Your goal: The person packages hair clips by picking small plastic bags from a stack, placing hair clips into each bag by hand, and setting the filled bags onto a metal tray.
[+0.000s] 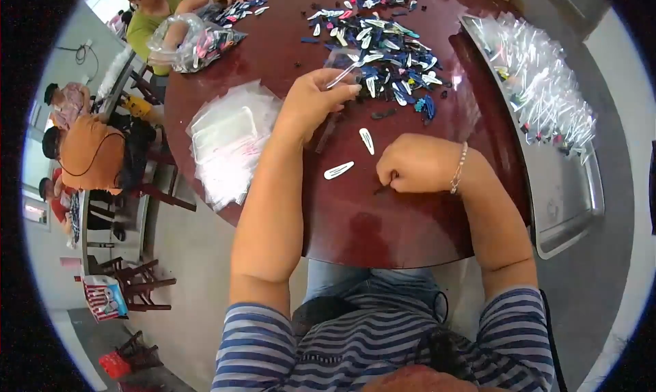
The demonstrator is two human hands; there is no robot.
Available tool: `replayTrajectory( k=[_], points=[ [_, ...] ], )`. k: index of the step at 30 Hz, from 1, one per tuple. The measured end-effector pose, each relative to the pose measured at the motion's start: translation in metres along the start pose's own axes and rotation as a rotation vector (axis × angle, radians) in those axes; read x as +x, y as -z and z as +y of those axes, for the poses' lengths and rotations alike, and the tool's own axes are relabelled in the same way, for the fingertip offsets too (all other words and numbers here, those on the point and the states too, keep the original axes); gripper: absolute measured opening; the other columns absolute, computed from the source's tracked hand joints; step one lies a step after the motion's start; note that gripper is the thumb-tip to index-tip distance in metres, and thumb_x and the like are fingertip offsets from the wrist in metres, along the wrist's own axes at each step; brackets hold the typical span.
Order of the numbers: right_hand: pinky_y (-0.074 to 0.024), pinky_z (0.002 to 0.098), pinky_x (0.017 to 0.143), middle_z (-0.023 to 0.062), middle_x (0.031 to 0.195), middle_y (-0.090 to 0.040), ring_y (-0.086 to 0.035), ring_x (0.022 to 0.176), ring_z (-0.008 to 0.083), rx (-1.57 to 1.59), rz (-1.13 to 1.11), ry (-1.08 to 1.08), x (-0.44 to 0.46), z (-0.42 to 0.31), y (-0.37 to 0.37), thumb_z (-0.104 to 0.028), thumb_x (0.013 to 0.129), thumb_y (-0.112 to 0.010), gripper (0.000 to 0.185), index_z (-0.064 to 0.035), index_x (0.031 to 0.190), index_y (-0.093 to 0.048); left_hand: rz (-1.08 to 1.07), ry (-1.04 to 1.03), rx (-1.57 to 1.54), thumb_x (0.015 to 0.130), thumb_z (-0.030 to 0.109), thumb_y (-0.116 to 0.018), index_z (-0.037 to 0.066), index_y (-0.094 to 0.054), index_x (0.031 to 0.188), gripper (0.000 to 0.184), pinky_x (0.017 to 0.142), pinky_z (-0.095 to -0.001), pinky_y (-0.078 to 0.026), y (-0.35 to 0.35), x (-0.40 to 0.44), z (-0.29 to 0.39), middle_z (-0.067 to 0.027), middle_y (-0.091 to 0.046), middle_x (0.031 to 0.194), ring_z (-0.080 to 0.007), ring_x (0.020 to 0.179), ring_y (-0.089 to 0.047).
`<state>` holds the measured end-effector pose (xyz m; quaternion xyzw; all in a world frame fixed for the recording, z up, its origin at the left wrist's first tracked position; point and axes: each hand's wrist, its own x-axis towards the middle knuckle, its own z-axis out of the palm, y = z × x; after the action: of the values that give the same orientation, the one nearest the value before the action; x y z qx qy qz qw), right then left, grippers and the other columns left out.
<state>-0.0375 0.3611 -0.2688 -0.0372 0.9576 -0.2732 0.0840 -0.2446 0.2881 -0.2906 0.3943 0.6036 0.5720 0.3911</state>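
My left hand (322, 98) is at the near left edge of a heap of hair clips (393, 50), its thumb and fingers closed on a white clip (342, 76). To the right, my right hand (417, 165) is closed low over the dark red table (369, 235), with a small dark thing at its fingertips that I cannot make out. Between the hands lie two loose white clips, one (367, 141) nearly upright in view and one (339, 170) slanted. A dark clip (384, 113) lies just below the heap.
Clear plastic bags (229, 143) are stacked left of my left forearm. At the right, a metal tray (562, 221) holds many filled bags (540, 78). A person (154, 16) at the upper left handles a bag of clips (195, 44). Other people sit farther left.
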Motion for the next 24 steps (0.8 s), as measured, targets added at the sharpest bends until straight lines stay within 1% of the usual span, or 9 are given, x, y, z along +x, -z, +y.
replayTrajectory(
  k=[4,6,7,10,11,12,15,22,24],
  points=[
    [-0.0506,0.0340,0.068,0.0148,0.077,-0.065,-0.064,0.071,0.0255,0.000,0.431,-0.031,-0.015,0.044,0.018,-0.007,0.073,-0.061,0.013,-0.0001,0.083,-0.065,0.000,0.013,0.000,0.078,0.015,-0.075,0.002,-0.065,0.106,0.033,0.069,-0.0244,-0.045,-0.002,0.000,0.001,-0.0024,-0.066,0.091,-0.0098,0.079,-0.059],
    [-0.0515,0.0375,0.070,0.0145,0.080,-0.067,-0.065,0.076,0.0307,-0.017,0.667,-0.342,-0.025,0.060,0.024,-0.009,0.073,-0.064,0.013,-0.0033,0.084,-0.067,0.000,0.020,0.005,0.078,0.015,-0.075,0.002,-0.065,0.105,0.032,0.070,-0.0246,-0.045,-0.003,-0.001,0.002,-0.0023,-0.066,0.090,-0.0097,0.079,-0.059],
    [-0.0516,0.0369,0.071,0.0145,0.082,-0.067,-0.065,0.076,0.0305,-0.103,0.763,-0.368,-0.028,0.067,0.028,-0.010,0.075,-0.065,0.013,-0.0035,0.086,-0.067,-0.008,0.020,0.011,0.078,0.015,-0.075,0.002,-0.065,0.105,0.032,0.069,-0.0246,-0.045,-0.005,-0.002,0.004,-0.0024,-0.066,0.090,-0.0095,0.079,-0.058],
    [-0.0515,0.0371,0.073,0.0148,0.084,-0.067,-0.065,0.077,0.0309,0.004,0.840,-0.454,-0.030,0.079,0.028,-0.010,0.076,-0.065,0.013,-0.0039,0.087,-0.067,-0.025,0.018,0.020,0.078,0.014,-0.075,0.002,-0.065,0.105,0.031,0.068,-0.0245,-0.045,-0.009,-0.005,0.005,-0.0023,-0.066,0.090,-0.0091,0.078,-0.058],
    [-0.0496,0.0330,0.069,0.0135,0.081,-0.066,-0.064,0.074,0.0244,-0.085,0.843,-0.357,-0.027,0.082,0.023,-0.006,0.077,-0.063,0.013,-0.0004,0.088,-0.066,-0.030,0.016,0.021,0.078,0.014,-0.075,0.002,-0.065,0.105,0.032,0.067,-0.0244,-0.045,-0.010,-0.005,0.005,-0.0020,-0.066,0.089,-0.0089,0.078,-0.057],
    [-0.0496,0.0330,0.069,0.0135,0.081,-0.066,-0.064,0.074,0.0244,-0.084,0.847,-0.358,-0.023,0.085,0.017,-0.006,0.077,-0.063,0.013,-0.0004,0.088,-0.066,-0.032,0.015,0.025,0.078,0.014,-0.075,0.002,-0.065,0.105,0.032,0.067,-0.0244,-0.045,-0.009,-0.004,0.003,-0.0020,-0.066,0.089,-0.0089,0.078,-0.057],
    [-0.0497,0.0402,0.078,0.0163,0.088,-0.067,-0.063,0.083,0.0335,-0.257,0.688,-0.411,-0.013,0.077,0.010,-0.007,0.077,-0.061,0.014,-0.0020,0.087,-0.069,-0.083,0.007,0.096,0.081,0.019,-0.073,0.006,-0.065,0.109,0.033,0.073,-0.0257,-0.048,-0.006,-0.002,-0.002,-0.0012,-0.067,0.097,-0.0104,0.085,-0.061],
    [-0.0488,0.0398,0.081,0.0154,0.090,-0.067,-0.062,0.088,0.0322,-0.267,0.602,-0.437,-0.013,0.069,0.008,-0.007,0.074,-0.063,0.014,-0.0024,0.085,-0.069,-0.106,0.027,0.085,0.080,0.018,-0.074,0.005,-0.065,0.108,0.032,0.072,-0.0249,-0.047,-0.014,-0.004,-0.003,-0.0014,-0.067,0.094,-0.0099,0.084,-0.061],
    [-0.0494,0.0437,0.081,0.0190,0.089,-0.065,-0.062,0.087,0.0352,-0.344,0.571,-0.352,-0.014,0.073,0.005,-0.009,0.077,-0.058,0.017,-0.0061,0.088,-0.070,-0.118,-0.001,0.053,0.079,0.018,-0.075,0.004,-0.065,0.108,0.034,0.071,-0.0247,-0.047,-0.017,-0.004,-0.006,-0.0022,-0.067,0.094,-0.0100,0.083,-0.061]
  ],
)
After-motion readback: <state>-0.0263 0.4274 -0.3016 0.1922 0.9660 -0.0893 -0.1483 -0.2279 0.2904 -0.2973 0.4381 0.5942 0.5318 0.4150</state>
